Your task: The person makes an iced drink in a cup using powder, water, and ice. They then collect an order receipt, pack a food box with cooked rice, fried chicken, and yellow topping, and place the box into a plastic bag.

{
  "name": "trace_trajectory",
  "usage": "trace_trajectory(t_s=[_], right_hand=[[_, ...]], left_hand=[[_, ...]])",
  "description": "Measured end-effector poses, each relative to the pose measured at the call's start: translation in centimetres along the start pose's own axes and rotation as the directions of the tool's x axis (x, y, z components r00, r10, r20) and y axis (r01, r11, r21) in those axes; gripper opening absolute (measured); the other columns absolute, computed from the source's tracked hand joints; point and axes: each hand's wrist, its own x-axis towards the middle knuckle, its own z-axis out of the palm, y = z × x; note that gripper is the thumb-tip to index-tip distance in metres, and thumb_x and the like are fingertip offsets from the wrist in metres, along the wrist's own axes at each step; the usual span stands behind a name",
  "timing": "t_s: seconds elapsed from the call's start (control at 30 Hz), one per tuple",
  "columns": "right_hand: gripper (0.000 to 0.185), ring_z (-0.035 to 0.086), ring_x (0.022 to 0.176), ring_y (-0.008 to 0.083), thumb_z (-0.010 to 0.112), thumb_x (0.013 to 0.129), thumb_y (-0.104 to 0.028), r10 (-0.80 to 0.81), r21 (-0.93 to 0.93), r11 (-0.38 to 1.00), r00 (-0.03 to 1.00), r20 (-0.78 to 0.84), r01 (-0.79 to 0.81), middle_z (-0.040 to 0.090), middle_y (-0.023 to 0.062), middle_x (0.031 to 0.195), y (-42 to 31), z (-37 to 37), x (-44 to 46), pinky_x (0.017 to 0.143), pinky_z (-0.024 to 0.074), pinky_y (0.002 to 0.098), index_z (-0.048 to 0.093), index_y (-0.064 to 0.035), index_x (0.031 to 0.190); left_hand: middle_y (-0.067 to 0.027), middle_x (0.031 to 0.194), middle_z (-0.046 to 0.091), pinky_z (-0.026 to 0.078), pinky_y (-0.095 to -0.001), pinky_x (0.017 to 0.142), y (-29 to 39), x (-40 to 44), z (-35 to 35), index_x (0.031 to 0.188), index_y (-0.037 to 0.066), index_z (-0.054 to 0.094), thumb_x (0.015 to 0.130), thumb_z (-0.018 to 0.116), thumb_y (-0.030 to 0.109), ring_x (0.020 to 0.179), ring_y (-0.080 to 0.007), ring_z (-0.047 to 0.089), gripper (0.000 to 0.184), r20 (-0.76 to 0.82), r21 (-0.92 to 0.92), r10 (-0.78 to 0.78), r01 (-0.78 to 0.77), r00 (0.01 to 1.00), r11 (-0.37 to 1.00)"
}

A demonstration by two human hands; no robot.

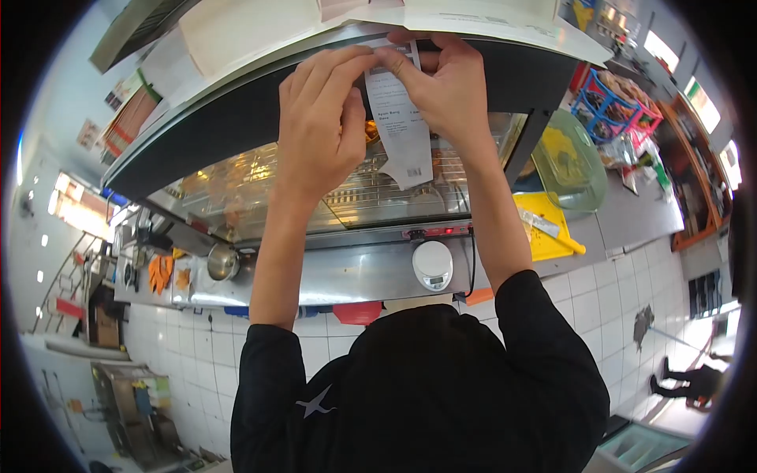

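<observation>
A printed paper receipt (402,146) hangs in front of the glass of a food warmer cabinet (236,118), its lower end loose and torn at one corner. My right hand (449,91) pinches the upper part of the slip, with the thumb across its front. From the other side, my left hand (323,118) has its fingers bent together and its fingertips at the slip's upper left edge, close to the right thumb. Both hands are raised at the cabinet's dark top band. Metal racks and golden-brown food show blurred behind the glass.
White cardboard (260,39) lies on the cabinet's top. Below stands a small white kitchen scale (433,265) on the steel counter (339,276). A yellow cutting board (544,236) with a knife (539,224), a green tub (572,162), a metal bowl (223,262) and orange gloves (161,272) are around it.
</observation>
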Motion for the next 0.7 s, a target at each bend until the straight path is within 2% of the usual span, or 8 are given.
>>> trace_trajectory(t_s=[0.03,0.13,0.27,0.3,0.4,0.5,0.6,0.7], right_hand=[[0.032,0.070,0.071,0.0092,0.079,0.089,-0.018,0.004,-0.005,1.000,1.000,-0.008,-0.004,0.076,0.0106,0.080,0.1,0.0,0.0,0.058,0.0519,0.0228,0.067,0.0020,0.111],[0.031,0.069,0.069,0.0088,0.078,0.089,-0.020,0.017,-0.039,0.999,0.999,-0.042,-0.018,0.076,0.0105,0.078,0.0,0.1,-0.1,0.057,0.0507,0.0227,0.069,0.0011,0.109],[0.029,0.068,0.066,0.0082,0.078,0.089,-0.023,0.037,-0.139,0.989,0.997,-0.068,-0.046,0.075,0.0101,0.077,-0.8,0.4,-0.1,0.055,0.0496,0.0224,0.071,-0.0007,0.106],[0.028,0.068,0.067,0.0077,0.076,0.091,-0.023,0.056,-0.137,0.988,0.996,-0.070,-0.065,0.076,0.0094,0.078,-0.9,0.3,-0.2,0.055,0.0494,0.0223,0.072,-0.0010,0.107],[0.025,0.066,0.073,0.0081,0.065,0.097,-0.009,0.009,0.103,0.995,1.000,-0.029,-0.006,0.073,0.0083,0.094,-0.9,0.2,0.2,0.064,0.0531,0.0235,0.066,0.0043,0.118],[0.025,0.065,0.071,0.0080,0.067,0.096,-0.010,-0.032,0.090,0.995,0.996,-0.080,0.039,0.072,0.0078,0.091,-1.1,0.3,0.0,0.061,0.0514,0.0244,0.066,0.0055,0.115],[0.024,0.064,0.070,0.0079,0.067,0.096,-0.009,0.075,0.048,0.996,0.997,-0.012,-0.074,0.072,0.0079,0.089,-0.9,-0.4,-0.1,0.060,0.0511,0.0239,0.066,0.0061,0.114],[0.025,0.065,0.071,0.0089,0.067,0.097,-0.012,0.038,-0.031,0.999,0.999,0.032,-0.037,0.072,0.0091,0.087,-1.4,-1.1,0.0,0.062,0.0522,0.0241,0.066,0.0058,0.115]], left_hand=[[-0.0079,0.123,0.065,0.039,-0.0418,0.100,-0.4,0.0,0.5,0.120,0.004,0.064,0.088,0.054,0.000,0.116,-0.0279,0.058,0.034,-0.025,0.017,0.039,-0.038,0.999,0.999],[-0.0061,0.126,0.063,0.035,-0.0405,0.099,-0.8,0.4,1.1,0.120,0.006,0.065,0.088,0.054,0.004,0.118,-0.0249,0.055,0.034,-0.093,0.026,0.022,-0.020,0.995,0.999],[-0.0051,0.125,0.061,0.032,-0.0415,0.096,-1.0,0.5,1.0,0.121,0.008,0.065,0.090,0.057,0.013,0.119,-0.0235,0.052,0.032,-0.060,0.102,0.008,-0.002,0.998,0.995],[-0.0048,0.124,0.061,0.031,-0.0419,0.096,-0.7,0.5,1.3,0.121,0.008,0.065,0.091,0.058,0.015,0.119,-0.0232,0.052,0.032,-0.080,0.108,-0.006,0.015,0.997,0.994],[-0.0038,0.124,0.058,0.030,-0.0451,0.095,-0.4,0.1,2.2,0.122,0.009,0.065,0.093,0.058,0.022,0.119,-0.0235,0.049,0.033,-0.136,0.168,-0.033,0.056,0.990,0.984],[-0.0040,0.125,0.057,0.030,-0.0462,0.095,0.0,0.1,2.6,0.122,0.009,0.065,0.094,0.057,0.024,0.119,-0.0237,0.048,0.033,-0.155,0.229,-0.057,0.092,0.986,0.969],[-0.0049,0.124,0.056,0.030,-0.0474,0.095,0.1,0.1,2.5,0.122,0.009,0.066,0.096,0.057,0.027,0.120,-0.0243,0.047,0.033,-0.156,0.232,-0.071,0.106,0.985,0.967],[-0.0063,0.122,0.056,0.030,-0.0480,0.095,0.1,0.2,2.4,0.121,0.011,0.066,0.097,0.056,0.031,0.118,-0.0260,0.046,0.032,-0.166,0.199,-0.083,0.116,0.983,0.973]])
